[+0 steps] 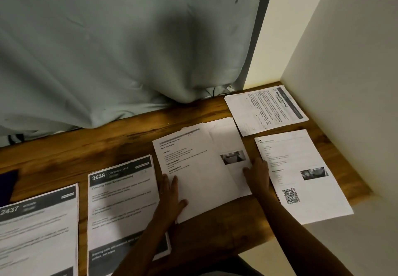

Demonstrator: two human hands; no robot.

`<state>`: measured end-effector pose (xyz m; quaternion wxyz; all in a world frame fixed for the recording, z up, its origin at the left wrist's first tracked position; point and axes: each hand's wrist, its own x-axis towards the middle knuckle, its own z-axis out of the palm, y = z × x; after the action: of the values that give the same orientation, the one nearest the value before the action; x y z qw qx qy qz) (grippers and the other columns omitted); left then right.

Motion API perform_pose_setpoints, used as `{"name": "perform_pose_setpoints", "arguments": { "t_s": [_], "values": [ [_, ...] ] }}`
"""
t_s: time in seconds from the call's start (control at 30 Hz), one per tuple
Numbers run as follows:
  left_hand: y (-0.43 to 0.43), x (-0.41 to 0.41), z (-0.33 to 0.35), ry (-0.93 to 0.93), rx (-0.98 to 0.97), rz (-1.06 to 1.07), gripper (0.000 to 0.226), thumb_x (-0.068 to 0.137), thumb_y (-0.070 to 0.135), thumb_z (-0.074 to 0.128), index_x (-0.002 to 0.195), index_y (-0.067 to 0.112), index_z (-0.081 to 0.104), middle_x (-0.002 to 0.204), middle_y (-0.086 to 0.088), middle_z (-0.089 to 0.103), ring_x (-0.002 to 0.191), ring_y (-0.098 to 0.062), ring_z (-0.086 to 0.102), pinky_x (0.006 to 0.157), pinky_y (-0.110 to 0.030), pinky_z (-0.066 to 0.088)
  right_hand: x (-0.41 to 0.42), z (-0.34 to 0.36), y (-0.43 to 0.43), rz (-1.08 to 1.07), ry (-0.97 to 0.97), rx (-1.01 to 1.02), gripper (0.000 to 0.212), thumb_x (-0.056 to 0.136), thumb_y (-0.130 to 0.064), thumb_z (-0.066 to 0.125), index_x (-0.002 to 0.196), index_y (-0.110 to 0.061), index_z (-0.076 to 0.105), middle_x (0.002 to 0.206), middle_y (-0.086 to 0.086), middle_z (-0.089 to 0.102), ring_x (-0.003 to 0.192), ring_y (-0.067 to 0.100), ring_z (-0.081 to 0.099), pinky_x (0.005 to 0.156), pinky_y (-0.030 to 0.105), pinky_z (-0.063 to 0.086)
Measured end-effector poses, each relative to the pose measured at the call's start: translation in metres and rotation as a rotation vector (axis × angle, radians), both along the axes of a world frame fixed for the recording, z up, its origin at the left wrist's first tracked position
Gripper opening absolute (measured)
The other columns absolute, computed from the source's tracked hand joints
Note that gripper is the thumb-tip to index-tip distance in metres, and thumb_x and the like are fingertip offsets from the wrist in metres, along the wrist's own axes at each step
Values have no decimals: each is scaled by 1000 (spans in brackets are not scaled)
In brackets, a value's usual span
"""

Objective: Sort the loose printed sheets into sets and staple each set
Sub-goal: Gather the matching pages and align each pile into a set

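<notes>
Loose middle set [193,181] on the wooden table [107,146]: a text page lies askew over a page with a small photo, with the left hand [172,196] flat and straight-fingered on its near-left edge and the right hand [258,172] spread, fingers extended, against its right edge; neither hand grips anything. The sheets are judged light, limp and prone to sliding over one another, so they are best squared between both palms at the long edges and pinched at one corner. Around it lie the "3638" set [122,200] and "2437" set [38,228] to the left, and the QR-code sheet [301,178] and "Mirror Cleaning" sheets [267,107] to the right.
</notes>
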<state>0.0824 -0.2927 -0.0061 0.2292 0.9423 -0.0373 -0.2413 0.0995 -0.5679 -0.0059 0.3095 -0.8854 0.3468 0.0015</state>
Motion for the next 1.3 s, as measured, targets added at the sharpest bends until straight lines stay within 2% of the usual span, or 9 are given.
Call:
{"name": "perform_pose_setpoints", "arguments": {
  "t_s": [0.07, 0.2, 0.4, 0.53, 0.83, 0.93, 1.1, 1.2, 1.3],
  "values": [
    [1, 0, 0, -7, 12, -2, 89, 93, 35, 56, 149, 13, -9, 155, -13, -23, 144, -29, -17, 116, -37, -2, 1, -2, -2, -29, -35, 43, 25, 82, -11, 67, 103, -4, 55, 104, 16, 56, 90, 28, 55, 70, 30, 43],
    [-1, 0, 0, -9, 23, 2, 88, 93, 35, 55, 149, 13, -9, 155, -13, -22, 144, -29, -17, 116, -37, -2, 2, -7, -4, -33, -47, 39, 14, 83, -18, 69, 92, -8, 63, 95, 11, 62, 84, 25, 58, 72, 30, 47],
    [0, 0, -5, -20, 44, -23, 91, 91, 41, 55, 150, 14, -10, 155, -13, -22, 144, -30, -17, 117, -41, -1, 2, -2, 4, -77, -10, 149, 40, 76, -22, 78, 101, -9, 49, 91, 4, 54, 82, 20, 54, 71, 32, 47],
    [0, 0, -5, -12, 35, -25, 91, 92, 39, 56, 149, 13, -10, 155, -13, -23, 143, -31, -17, 117, -41, 0, 3, 0, 6, -102, 11, 188, 30, 80, -15, 73, 100, -8, 51, 90, 5, 55, 82, 21, 54, 68, 31, 44],
    [0, 0, -6, -28, 17, -9, 91, 92, 36, 56, 149, 13, -10, 155, -12, -23, 144, -30, -16, 117, -41, 0, 1, 30, 0, -40, -229, 19, 12, 90, -19, 61, 97, -9, 63, 91, 8, 67, 76, 21, 58, 67, 27, 40],
    [0, -1, -5, -34, 11, -8, 90, 93, 36, 55, 150, 13, -10, 155, -10, -23, 144, -28, -17, 116, -38, -3, 8, 55, -9, -73, -350, -13, 13, 91, -20, 58, 99, -11, 64, 93, 11, 70, 84, 28, 64, 70, 30, 46],
    [1, -1, -6, -29, -1, -5, 90, 92, 37, 55, 150, 13, -10, 155, -9, -23, 144, -26, -18, 116, -37, -3, 18, 119, -34, -108, -535, 28, 20, 93, -29, 56, 103, -12, 61, 103, 10, 68, 91, 24, 63, 77, 26, 44],
    [0, 0, -6, -53, -48, 23, 86, 93, 37, 54, 150, 12, -5, 157, -8, -19, 145, -24, -15, 116, -36, -2, 21, 145, -50, -122, -525, 62, 23, 92, -28, 59, 109, -12, 62, 110, 10, 67, 98, 26, 61, 87, 30, 45],
    [-1, -1, -6, -68, -95, 73, 79, 95, 40, 49, 151, 12, 1, 158, -6, -14, 146, -22, -11, 117, -37, 1, 21, 152, -53, -86, -482, 107, 20, 91, -25, 61, 105, -12, 63, 101, 4, 63, 91, 20, 57, 82, 27, 42]
  ]
}}
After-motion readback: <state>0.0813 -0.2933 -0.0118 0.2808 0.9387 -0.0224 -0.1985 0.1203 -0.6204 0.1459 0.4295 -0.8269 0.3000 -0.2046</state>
